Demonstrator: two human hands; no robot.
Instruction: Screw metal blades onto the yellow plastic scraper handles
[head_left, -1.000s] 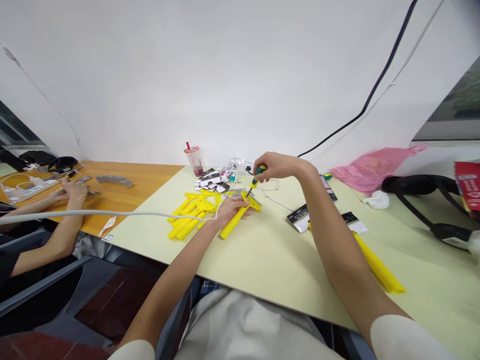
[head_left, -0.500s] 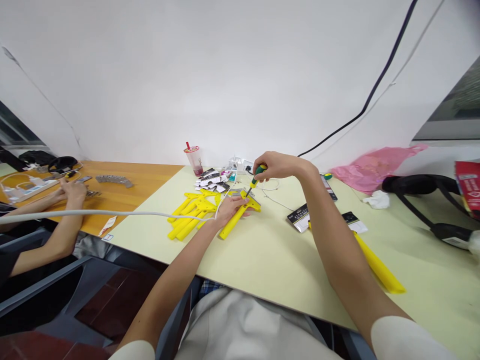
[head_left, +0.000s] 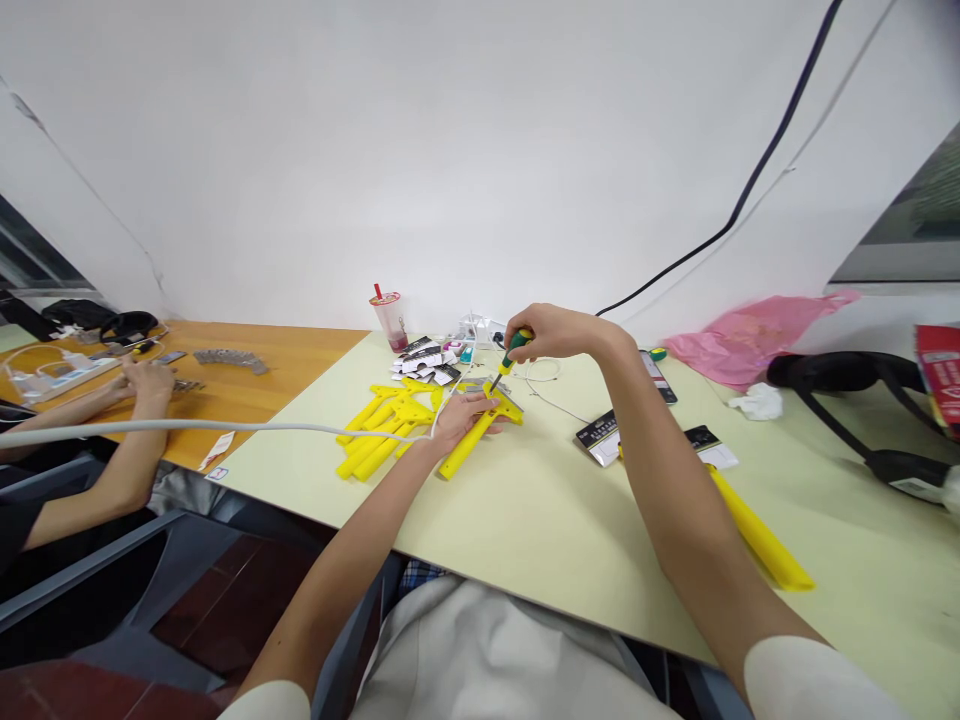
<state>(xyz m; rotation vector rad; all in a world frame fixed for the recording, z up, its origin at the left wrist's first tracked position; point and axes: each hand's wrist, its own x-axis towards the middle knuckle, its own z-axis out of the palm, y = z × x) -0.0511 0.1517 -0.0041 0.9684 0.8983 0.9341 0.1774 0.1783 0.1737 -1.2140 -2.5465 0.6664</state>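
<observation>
My left hand (head_left: 459,418) is closed around a yellow scraper (head_left: 466,447), near its wide head, holding it against the table. In my right hand (head_left: 546,330) is a green and yellow screwdriver (head_left: 517,347), gripped by the handle from above. Its shaft slants down and its tip meets the scraper's head by my left fingers; the exact contact point is too small to make out. Left of my left hand lies a pile of several more yellow scrapers (head_left: 379,445). Another yellow handle (head_left: 761,530) rests partly hidden behind my right forearm.
Behind the pile are black-and-white cards (head_left: 424,362) and a drink cup (head_left: 390,322). Packaged blades (head_left: 598,437), a pink bag (head_left: 750,340) and a black headset (head_left: 847,375) lie at right. A white cable (head_left: 225,427) crosses the left side. A co-worker's hands (head_left: 146,385) work at the orange table.
Both hands stay in almost the same place, with the screwdriver still on the scraper. The view has shifted very slightly.
</observation>
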